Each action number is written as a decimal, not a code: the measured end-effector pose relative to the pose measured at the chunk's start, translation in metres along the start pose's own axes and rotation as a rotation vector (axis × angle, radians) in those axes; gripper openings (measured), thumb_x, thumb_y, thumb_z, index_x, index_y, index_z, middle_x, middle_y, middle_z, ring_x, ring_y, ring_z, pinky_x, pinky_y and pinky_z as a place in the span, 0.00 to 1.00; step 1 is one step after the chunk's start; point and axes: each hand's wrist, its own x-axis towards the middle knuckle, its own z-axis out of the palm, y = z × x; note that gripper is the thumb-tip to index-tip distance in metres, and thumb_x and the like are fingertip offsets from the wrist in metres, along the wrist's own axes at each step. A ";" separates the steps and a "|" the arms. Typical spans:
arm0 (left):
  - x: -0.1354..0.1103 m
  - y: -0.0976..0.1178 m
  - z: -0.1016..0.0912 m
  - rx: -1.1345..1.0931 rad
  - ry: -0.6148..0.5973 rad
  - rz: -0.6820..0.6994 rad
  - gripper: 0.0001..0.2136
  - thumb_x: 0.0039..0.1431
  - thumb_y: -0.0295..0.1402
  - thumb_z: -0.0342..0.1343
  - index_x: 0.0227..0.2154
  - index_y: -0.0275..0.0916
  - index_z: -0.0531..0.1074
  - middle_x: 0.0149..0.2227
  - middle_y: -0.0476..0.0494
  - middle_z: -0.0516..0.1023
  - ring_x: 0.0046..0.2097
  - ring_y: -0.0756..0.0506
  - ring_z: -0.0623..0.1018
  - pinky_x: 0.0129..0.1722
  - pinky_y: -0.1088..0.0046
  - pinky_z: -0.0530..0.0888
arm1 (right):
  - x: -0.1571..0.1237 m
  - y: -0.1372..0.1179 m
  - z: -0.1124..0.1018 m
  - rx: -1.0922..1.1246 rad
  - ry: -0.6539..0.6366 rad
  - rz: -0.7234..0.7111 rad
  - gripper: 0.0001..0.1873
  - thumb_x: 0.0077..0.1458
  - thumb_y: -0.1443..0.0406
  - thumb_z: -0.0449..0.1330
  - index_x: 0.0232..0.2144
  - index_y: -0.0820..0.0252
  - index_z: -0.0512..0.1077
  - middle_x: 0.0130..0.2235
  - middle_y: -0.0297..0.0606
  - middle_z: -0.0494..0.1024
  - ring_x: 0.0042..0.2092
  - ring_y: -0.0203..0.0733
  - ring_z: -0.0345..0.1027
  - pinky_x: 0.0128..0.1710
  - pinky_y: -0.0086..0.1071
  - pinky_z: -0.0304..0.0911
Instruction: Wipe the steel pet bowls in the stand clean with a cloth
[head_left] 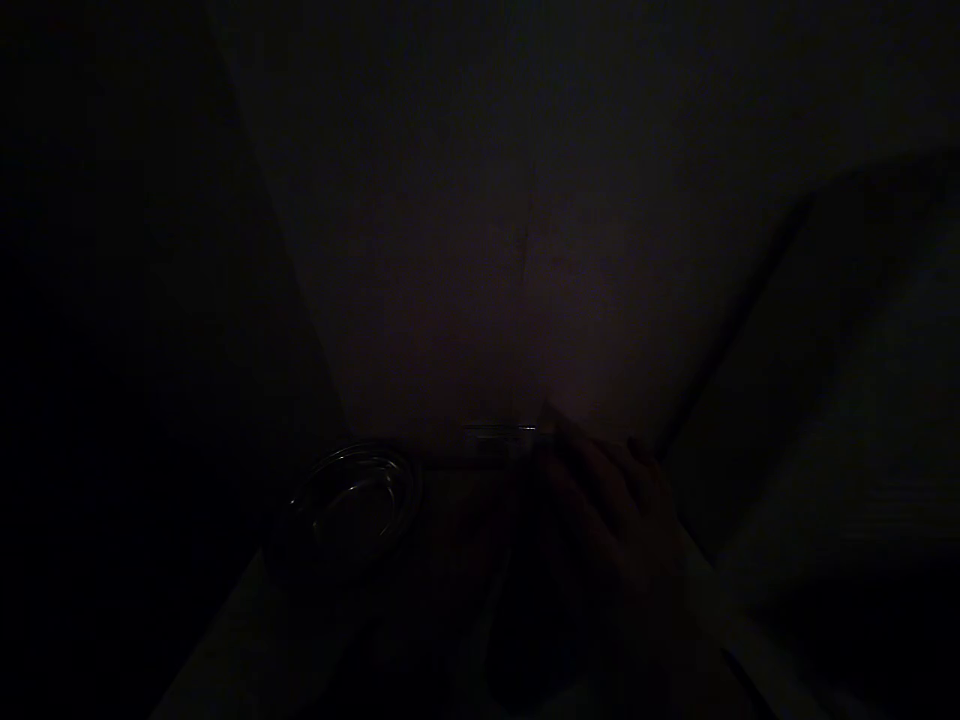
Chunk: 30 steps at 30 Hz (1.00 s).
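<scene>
Right hand beside a thin glinting strip, low centre; clamped or apart, cannot tell | left hand not made out; state unknown | shiny round dish left of strip | progress — too dark to tell what is done or left

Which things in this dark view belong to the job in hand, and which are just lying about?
Seemingly in use:
right hand
thin glinting strip, near its fingertips; too dark to tell whether held

Probably just lying about:
shiny round bowl-like object, left of the hand and apart from it
</scene>
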 end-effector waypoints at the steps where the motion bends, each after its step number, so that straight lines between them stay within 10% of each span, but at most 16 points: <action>1: 0.000 0.000 -0.001 0.002 0.002 -0.005 0.15 0.61 0.36 0.52 0.49 0.37 0.68 0.52 0.39 0.71 0.48 0.43 0.74 0.47 0.58 0.73 | 0.000 0.000 0.000 0.007 0.005 -0.007 0.16 0.58 0.65 0.55 0.49 0.61 0.70 0.49 0.49 0.74 0.48 0.53 0.65 0.52 0.59 0.57; 30: 0.003 0.001 -0.008 -0.049 0.008 -0.124 0.12 0.60 0.37 0.54 0.43 0.39 0.76 0.46 0.42 0.79 0.50 0.41 0.75 0.50 0.68 0.70 | -0.002 -0.005 0.003 0.047 0.006 -0.076 0.12 0.58 0.61 0.56 0.43 0.55 0.73 0.46 0.40 0.77 0.47 0.48 0.65 0.57 0.59 0.48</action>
